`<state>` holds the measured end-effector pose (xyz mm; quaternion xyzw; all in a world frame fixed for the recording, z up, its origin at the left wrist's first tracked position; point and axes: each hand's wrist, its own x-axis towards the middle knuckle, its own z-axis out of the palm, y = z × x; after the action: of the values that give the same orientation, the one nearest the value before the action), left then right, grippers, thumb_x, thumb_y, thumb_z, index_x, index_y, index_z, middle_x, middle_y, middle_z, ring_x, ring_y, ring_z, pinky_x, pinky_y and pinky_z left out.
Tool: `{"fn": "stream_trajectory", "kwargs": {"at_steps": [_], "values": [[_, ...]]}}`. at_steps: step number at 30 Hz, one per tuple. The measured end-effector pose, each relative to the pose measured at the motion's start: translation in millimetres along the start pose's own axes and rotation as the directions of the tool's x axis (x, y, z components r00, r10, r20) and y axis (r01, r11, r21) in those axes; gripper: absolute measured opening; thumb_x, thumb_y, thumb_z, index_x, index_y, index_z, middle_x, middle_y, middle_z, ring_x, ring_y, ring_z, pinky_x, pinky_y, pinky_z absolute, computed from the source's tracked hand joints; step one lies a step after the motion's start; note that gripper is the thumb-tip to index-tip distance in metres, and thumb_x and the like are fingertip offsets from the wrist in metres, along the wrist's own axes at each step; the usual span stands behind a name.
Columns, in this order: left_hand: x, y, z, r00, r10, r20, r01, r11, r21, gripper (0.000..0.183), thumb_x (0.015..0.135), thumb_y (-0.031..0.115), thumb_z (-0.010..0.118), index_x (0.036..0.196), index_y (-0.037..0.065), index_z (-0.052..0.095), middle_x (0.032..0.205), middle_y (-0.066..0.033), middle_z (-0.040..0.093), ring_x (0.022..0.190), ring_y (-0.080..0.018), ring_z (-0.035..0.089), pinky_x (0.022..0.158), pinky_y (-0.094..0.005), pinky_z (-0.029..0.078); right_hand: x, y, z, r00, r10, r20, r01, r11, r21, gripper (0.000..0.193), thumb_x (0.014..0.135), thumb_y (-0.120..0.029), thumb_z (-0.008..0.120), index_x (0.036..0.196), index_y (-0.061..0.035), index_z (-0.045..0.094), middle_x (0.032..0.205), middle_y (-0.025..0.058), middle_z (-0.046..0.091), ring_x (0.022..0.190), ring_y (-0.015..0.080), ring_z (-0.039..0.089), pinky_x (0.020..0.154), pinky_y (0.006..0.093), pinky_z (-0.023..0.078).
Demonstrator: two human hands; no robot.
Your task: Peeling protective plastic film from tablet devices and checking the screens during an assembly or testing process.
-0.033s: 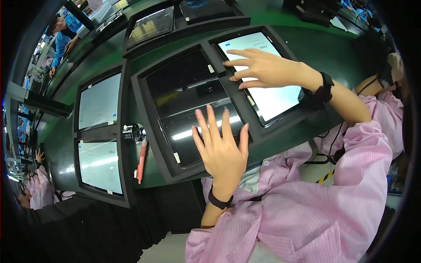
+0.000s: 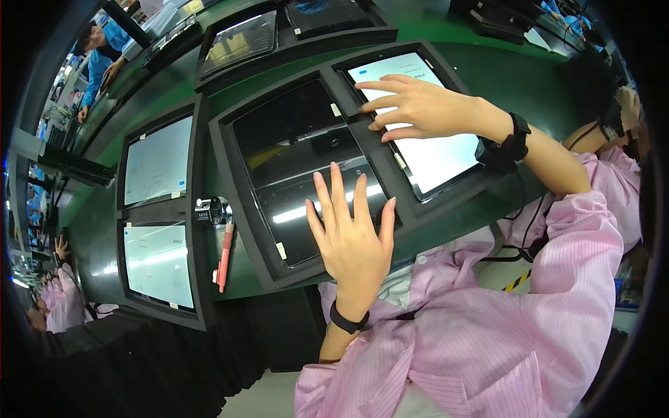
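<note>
My left hand (image 2: 355, 251) is open, palm down with fingers spread, over the lower part of a dark-screened tablet (image 2: 286, 132). My right hand (image 2: 428, 108) stretches its open fingers across a tablet with a lit white screen (image 2: 435, 164), its fingertips at that screen's left edge. Whether either hand actually touches the glass, I cannot tell. Both tablets lie side by side in a black foam tray (image 2: 226, 164), with small pale tabs at their edges. Neither hand holds anything. A black strap circles each wrist, the right one carrying a bulky black device.
To the left, another foam tray (image 2: 198, 265) holds two lit tablets. Between the trays lie a pink pen (image 2: 224, 258) and a small black-and-silver device (image 2: 211, 210). A further tray (image 2: 334, 35) with dark tablets stands at the back. Other people in blue and pink clothing appear around the green table.
Both hands keep their places. The fingers of my right hand have shifted very slightly to the right, and my left fingertips are a touch farther forward.
</note>
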<state>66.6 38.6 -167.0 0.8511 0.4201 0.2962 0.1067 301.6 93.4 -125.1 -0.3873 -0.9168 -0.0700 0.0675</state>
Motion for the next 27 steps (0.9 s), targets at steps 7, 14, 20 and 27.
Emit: {"fn": "stream_trajectory", "kwargs": {"at_steps": [7, 14, 20, 27], "values": [[-2.6, -4.0, -1.3, 0.998, -0.024, -0.052, 0.021, 0.998, -0.057, 0.036, 0.08, 0.027, 0.058, 0.108, 0.006, 0.056, 0.13, -0.0145, 0.041, 0.126, -0.0343, 0.03, 0.101, -0.0475, 0.023, 18.4, 16.8, -1.9, 0.988, -0.147, -0.045, 0.151, 0.985, 0.084, 0.032, 0.084, -0.026, 0.053, 0.063, -0.0027, 0.055, 0.063, 0.0076, 0.052, 0.08, 0.0263, 0.049, 0.077, 0.0364, 0.039], [-3.5, 4.3, -18.9, 0.986, -0.019, 0.163, 0.162, 0.267, -0.95, 0.058, 0.079, 0.015, 0.061, 0.129, 0.0, 0.036, 0.129, -0.02, 0.041, 0.124, -0.032, 0.035, 0.098, -0.0431, 0.032, 32.2, 2.2, -40.3, 0.984, -0.066, -0.162, 0.106, 0.963, 0.248, 0.041, 0.081, -0.016, 0.052, 0.045, -0.0032, 0.038, 0.045, 0.0078, 0.04, 0.047, 0.0252, 0.039, 0.061, 0.0325, 0.035], [13.2, 37.6, -9.2, 0.741, 0.164, 0.651, 0.606, 0.252, -0.754, 0.04, 0.084, 0.01, 0.055, 0.118, -0.006, 0.04, 0.1, -0.0113, 0.056, 0.084, -0.0094, 0.051, 0.079, -0.0249, 0.041, 51.7, -51.7, -80.0, 0.974, -0.139, -0.18, 0.153, 0.986, 0.066, 0.029, 0.075, -0.015, 0.058, 0.05, -0.0041, 0.049, 0.053, 0.0064, 0.05, 0.056, 0.0226, 0.047, 0.062, 0.0339, 0.038], [-9.7, 10.1, -56.3, 0.842, 0.061, 0.535, 0.539, -0.08, -0.839, 0.055, 0.078, 0.001, 0.059, 0.126, -0.005, 0.033, 0.116, -0.0093, 0.044, 0.108, -0.0159, 0.041, 0.095, -0.0282, 0.03, -45.3, -75.6, -96.0, 0.504, 0.785, -0.361, -0.401, 0.583, 0.707, 0.07, 0.076, -0.028, 0.063, 0.134, -0.0076, 0.029, 0.126, 0.0128, 0.043, 0.12, 0.0242, 0.037, 0.1, 0.0402, 0.027]]}}
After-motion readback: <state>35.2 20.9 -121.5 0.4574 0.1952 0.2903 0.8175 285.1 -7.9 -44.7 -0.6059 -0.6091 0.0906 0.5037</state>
